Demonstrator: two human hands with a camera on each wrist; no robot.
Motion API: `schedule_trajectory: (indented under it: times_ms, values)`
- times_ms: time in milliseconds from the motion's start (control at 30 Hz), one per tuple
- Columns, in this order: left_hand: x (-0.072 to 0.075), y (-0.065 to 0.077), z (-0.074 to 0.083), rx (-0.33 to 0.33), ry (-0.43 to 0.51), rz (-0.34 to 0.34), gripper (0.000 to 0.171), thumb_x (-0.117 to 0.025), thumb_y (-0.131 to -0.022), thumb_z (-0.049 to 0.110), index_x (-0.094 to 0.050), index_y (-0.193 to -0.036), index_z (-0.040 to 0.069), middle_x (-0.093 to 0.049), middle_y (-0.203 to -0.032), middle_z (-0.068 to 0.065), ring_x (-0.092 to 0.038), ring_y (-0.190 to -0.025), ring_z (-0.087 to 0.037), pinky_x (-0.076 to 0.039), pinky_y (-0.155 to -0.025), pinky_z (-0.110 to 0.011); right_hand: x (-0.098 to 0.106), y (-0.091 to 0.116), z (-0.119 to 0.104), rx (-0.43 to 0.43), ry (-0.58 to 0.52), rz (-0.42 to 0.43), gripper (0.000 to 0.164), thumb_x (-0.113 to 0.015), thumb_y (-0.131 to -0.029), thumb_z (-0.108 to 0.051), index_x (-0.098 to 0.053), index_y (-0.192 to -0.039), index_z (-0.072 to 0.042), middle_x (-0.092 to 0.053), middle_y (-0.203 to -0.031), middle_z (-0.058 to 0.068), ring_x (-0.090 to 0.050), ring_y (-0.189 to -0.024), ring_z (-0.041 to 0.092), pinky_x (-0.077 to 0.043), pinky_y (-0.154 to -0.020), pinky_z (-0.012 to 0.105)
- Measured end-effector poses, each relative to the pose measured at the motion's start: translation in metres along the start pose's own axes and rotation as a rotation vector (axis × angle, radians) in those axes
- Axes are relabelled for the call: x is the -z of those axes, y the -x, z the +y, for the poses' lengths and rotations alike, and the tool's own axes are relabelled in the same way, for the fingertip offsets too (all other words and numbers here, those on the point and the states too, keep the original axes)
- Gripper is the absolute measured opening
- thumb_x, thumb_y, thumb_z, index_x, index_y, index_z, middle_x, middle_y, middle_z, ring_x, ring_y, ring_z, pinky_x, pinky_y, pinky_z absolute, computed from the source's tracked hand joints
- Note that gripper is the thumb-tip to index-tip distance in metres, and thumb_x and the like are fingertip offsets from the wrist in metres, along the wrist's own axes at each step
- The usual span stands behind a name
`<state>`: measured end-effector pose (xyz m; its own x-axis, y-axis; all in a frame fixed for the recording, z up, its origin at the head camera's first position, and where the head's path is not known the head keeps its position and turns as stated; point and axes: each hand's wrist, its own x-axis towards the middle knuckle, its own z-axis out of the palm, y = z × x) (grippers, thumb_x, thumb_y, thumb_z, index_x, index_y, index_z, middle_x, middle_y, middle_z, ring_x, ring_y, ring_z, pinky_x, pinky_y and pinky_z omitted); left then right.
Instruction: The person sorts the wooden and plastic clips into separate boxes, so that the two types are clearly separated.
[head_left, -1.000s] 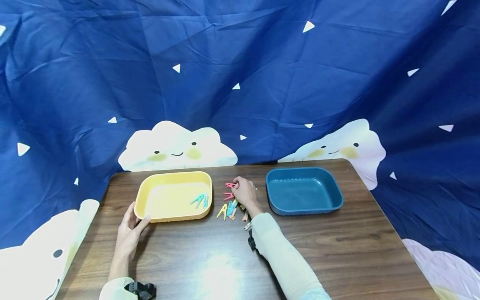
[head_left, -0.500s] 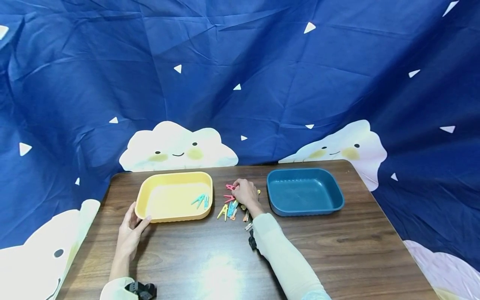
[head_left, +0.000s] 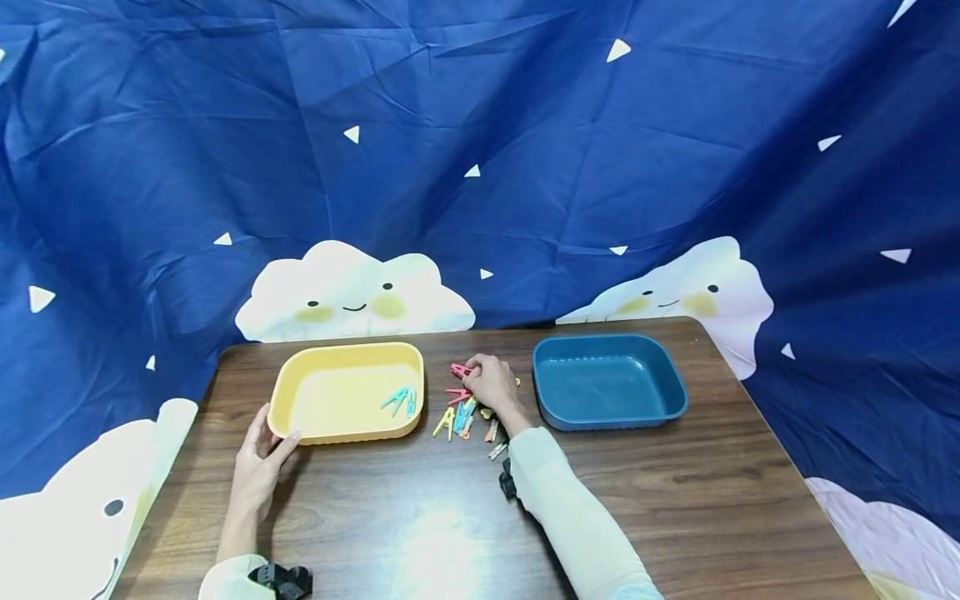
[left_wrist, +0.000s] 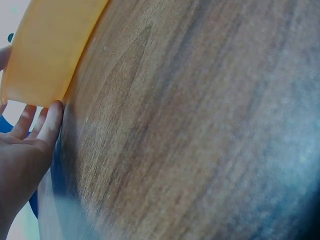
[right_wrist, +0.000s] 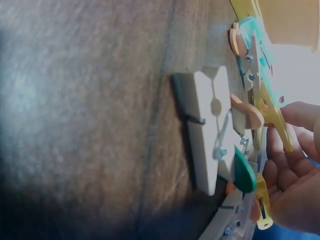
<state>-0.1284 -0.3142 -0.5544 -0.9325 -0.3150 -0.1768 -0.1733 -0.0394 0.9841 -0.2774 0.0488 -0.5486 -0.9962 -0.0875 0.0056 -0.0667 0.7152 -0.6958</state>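
My left hand (head_left: 258,467) holds the near left corner of the yellow plastic tub (head_left: 283,392), thumb at the front wall and fingers along the left side; the left wrist view has fingertips (left_wrist: 54,112) right at the wall's end. Two turquoise clothespins (head_left: 403,401) lie in the tub. My right hand (head_left: 491,383) reaches over a clothespin pile and pinches a red clothespin (head_left: 459,370) at its far edge. Just below lies a second red clothespin (head_left: 456,394). The right palm hides part of the pile. In the right wrist view, curled fingers (right_wrist: 287,165) are behind yellow clothespins (right_wrist: 272,117).
A blue plastic tub (head_left: 609,383) stands to the right of the pile. Yellow (head_left: 446,423), blue and wooden clothespins lie near the right wrist. A wooden one (right_wrist: 202,130) is closest to the right wrist camera. Behind the table hangs a blue cloth (head_left: 480,167).
The red clothespin at my right fingertips has tilted slightly. My right hand has barely shifted, and the left hand stays at the tub's corner.
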Motion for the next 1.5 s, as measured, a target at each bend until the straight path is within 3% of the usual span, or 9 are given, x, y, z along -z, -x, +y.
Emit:
schedule_trajectory:
  times_ms: [267,600,967,1500]
  values:
    - [0.0,-0.001,-0.001,0.002,0.002,0.0,0.088,-0.069,-0.097,0.01,-0.013,-0.165,0.018,-0.021,-0.167,-0.01,-0.025,-0.149,-0.028,-0.043,-0.088,-0.006,0.002,0.0,0.0,0.004,-0.04,0.009,0.021,-0.064,-0.09,-0.006,-0.076,-0.107,-0.012,-0.07,-0.087,0.002,-0.058,-0.071,0.02,-0.047,-0.064,0.032]
    - [0.0,-0.001,0.0,-0.006,-0.012,0.0,0.087,-0.07,-0.097,0.011,-0.014,-0.164,0.016,-0.021,-0.166,-0.013,-0.026,-0.149,-0.029,-0.042,-0.09,-0.007,0.003,0.002,0.001,0.025,-0.068,0.008,0.018,-0.072,-0.092,-0.012,-0.075,-0.11,-0.011,-0.071,-0.084,-0.001,-0.059,-0.069,0.016,-0.048,-0.064,0.031]
    - [0.0,0.001,0.003,0.0,-0.065,0.017,0.088,-0.071,-0.097,0.015,-0.014,-0.164,0.017,-0.027,-0.164,-0.014,-0.03,-0.147,-0.03,-0.042,-0.088,-0.006,0.005,0.006,-0.007,0.068,-0.097,0.029,0.021,-0.078,-0.089,-0.013,-0.075,-0.109,-0.009,-0.069,-0.079,-0.004,-0.06,-0.069,0.012,-0.051,-0.069,0.032]
    - [0.001,0.0,0.001,0.027,-0.065,0.027,0.089,-0.072,-0.097,0.016,-0.014,-0.165,0.02,-0.024,-0.165,-0.012,-0.03,-0.146,-0.028,-0.043,-0.086,-0.005,0.012,0.012,-0.022,0.116,-0.117,0.049,0.02,-0.078,-0.089,-0.012,-0.075,-0.108,-0.009,-0.068,-0.078,-0.007,-0.06,-0.067,0.009,-0.052,-0.068,0.031]
